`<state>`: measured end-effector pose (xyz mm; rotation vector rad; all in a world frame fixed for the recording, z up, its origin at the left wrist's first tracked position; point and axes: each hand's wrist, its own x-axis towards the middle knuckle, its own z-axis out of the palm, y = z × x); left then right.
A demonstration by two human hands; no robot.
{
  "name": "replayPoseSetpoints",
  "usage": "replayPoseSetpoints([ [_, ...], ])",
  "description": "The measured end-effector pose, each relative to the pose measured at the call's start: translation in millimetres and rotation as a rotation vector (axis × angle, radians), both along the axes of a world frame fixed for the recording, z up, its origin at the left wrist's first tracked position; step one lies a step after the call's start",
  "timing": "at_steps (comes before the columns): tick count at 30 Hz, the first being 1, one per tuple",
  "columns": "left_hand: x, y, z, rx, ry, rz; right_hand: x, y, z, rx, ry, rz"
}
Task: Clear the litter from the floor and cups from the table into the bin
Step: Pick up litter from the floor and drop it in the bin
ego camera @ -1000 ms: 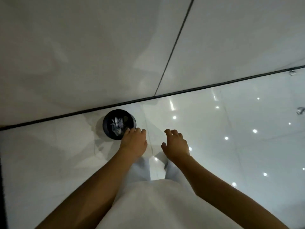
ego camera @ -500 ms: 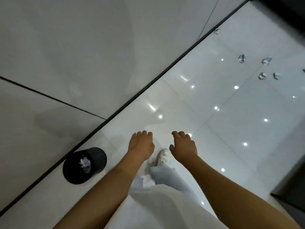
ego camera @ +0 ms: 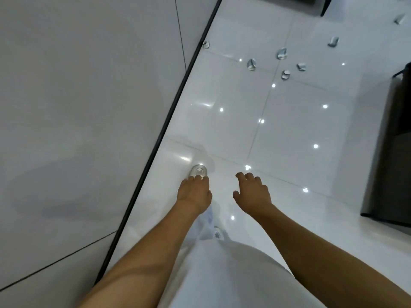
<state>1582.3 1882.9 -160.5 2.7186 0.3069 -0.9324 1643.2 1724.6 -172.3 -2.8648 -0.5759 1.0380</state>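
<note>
Several crumpled pieces of litter lie scattered on the glossy white floor at the upper right: one nearest the wall side, another beyond it, a third close by, and more further right. A small piece lies against the wall's dark base strip. My left hand and my right hand hang in front of me with loosely curled fingers and hold nothing. The bin is out of view.
A grey wall with a dark base strip runs along the left. Dark furniture stands at the right edge. My white shoe is on the tiles just beyond my left hand.
The view has swung right, away from the black bin, which has left the frame. The scattered litter has come closer. Both hands stay empty in front of me.
</note>
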Motion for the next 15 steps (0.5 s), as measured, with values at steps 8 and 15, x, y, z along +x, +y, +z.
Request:
replayPoseSetpoints([
  [8, 168, 55, -4, 0.017, 0.009, -0.169, 138, 49, 3, 0.06, -0.013, -0.235],
  [15, 293, 78, -2, 0.045, 0.017, -0.253, 248, 59, 3, 0.107, 0.03, -0.362],
])
